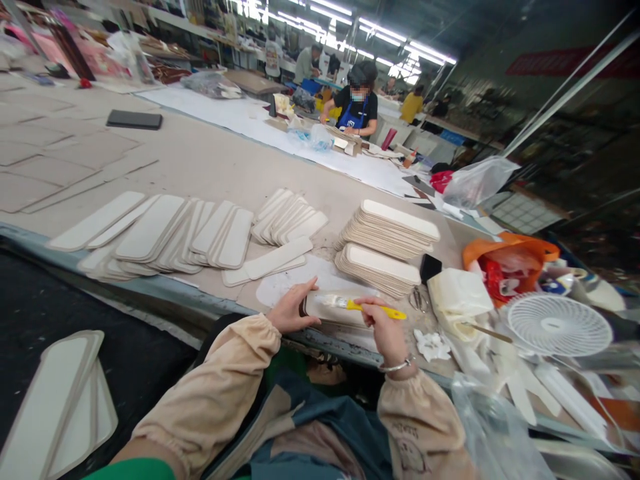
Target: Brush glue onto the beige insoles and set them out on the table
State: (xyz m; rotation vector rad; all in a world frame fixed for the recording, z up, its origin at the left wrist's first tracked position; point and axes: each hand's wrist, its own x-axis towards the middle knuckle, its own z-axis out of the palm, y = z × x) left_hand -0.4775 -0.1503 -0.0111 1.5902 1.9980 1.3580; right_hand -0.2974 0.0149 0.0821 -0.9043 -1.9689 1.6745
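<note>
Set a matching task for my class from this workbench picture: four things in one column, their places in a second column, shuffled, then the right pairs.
Things:
1. yellow-handled brush
2. round white plastic fan
3. flat black rectangular pad
4. orange plastic bag

Places:
A. far across the table, at the left
B. just behind the fan
C. in the right hand, over a cream oblong piece
D. lying face up at the right end

Pairs: 1-C, 2-D, 3-A, 4-B
</note>
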